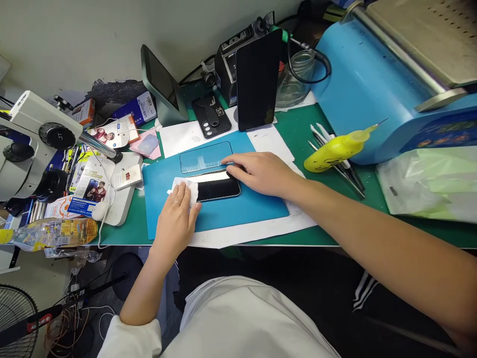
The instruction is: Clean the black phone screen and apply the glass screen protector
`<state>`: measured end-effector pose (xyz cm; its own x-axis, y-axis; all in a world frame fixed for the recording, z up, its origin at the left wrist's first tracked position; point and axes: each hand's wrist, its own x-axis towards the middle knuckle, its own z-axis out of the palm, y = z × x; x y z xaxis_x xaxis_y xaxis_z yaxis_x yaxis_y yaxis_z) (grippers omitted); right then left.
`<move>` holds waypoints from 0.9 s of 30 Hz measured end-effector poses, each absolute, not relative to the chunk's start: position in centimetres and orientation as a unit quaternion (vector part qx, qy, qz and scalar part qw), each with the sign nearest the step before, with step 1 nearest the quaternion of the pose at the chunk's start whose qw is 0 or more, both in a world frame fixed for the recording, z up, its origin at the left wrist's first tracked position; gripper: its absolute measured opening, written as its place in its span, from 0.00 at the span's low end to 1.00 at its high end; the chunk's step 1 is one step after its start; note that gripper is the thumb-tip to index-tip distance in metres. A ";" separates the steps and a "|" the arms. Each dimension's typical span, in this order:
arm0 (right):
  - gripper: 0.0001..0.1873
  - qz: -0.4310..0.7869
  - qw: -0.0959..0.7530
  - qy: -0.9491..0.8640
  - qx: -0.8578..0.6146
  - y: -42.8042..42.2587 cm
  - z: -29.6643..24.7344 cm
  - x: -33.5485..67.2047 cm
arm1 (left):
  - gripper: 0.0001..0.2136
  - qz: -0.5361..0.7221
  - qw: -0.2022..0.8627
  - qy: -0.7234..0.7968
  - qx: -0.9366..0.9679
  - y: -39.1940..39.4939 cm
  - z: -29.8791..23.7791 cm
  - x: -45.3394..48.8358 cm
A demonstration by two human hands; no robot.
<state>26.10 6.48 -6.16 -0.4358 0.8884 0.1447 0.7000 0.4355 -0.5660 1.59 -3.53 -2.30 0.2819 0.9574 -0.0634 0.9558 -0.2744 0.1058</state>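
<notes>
A smartphone (218,187) with a dark screen lies on a blue mat (244,211). My left hand (176,214), wearing a ring, presses a white wipe (191,191) against the phone's left end, its fingers close together. At the phone's upper right corner, my right hand (263,171) steadies it with the thumb; the index finger reaches over the far edge. Just beyond the phone lies a clear screen protector (203,155), near that index fingertip. The phone's left end is hidden under the wipe and hand.
Behind the mat stand a dark tablet (258,82), a small display (164,87) and a black phone case (211,115). On the right are a yellow bottle with a needle tip (335,151) and a blue machine (357,84). A microscope (48,132) and a drink bottle (55,233) stand left.
</notes>
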 end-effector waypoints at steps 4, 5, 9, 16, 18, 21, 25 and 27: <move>0.23 0.205 0.220 -0.820 -0.486 6.5 -6.4 26.1 | 0.28 0.008 0.051 0.609 0.791 -2.4 -2.7 3.3; 0.23 0.205 0.219 -0.820 -0.487 6.5 -6.4 26.1 | 0.28 0.008 0.052 0.607 0.793 -2.3 -2.8 3.8; 0.23 0.214 0.218 -0.815 -0.493 6.6 -6.4 26.1 | 0.30 0.011 0.065 0.592 0.804 -2.2 -3.1 6.0; 0.23 0.232 0.231 -0.801 -0.501 6.9 -6.6 26.4 | 0.34 0.005 0.073 0.555 0.829 -1.3 -3.5 10.2; 0.23 0.235 0.236 -0.799 -0.501 6.9 -6.6 26.4 | 0.33 0.013 0.069 0.547 0.834 -1.4 -3.7 11.0; 0.22 0.238 0.241 -0.799 -0.497 6.8 -6.5 26.5 | 0.32 0.019 0.059 0.534 0.843 -2.2 -4.0 11.4; 0.22 0.242 0.246 -0.800 -0.490 6.8 -6.6 26.6 | 0.33 0.007 0.053 0.508 0.860 -4.4 -3.8 10.1; 0.22 0.243 0.247 -0.800 -0.490 6.8 -6.6 26.7 | 0.32 0.002 0.056 0.498 0.866 -5.4 -3.5 8.6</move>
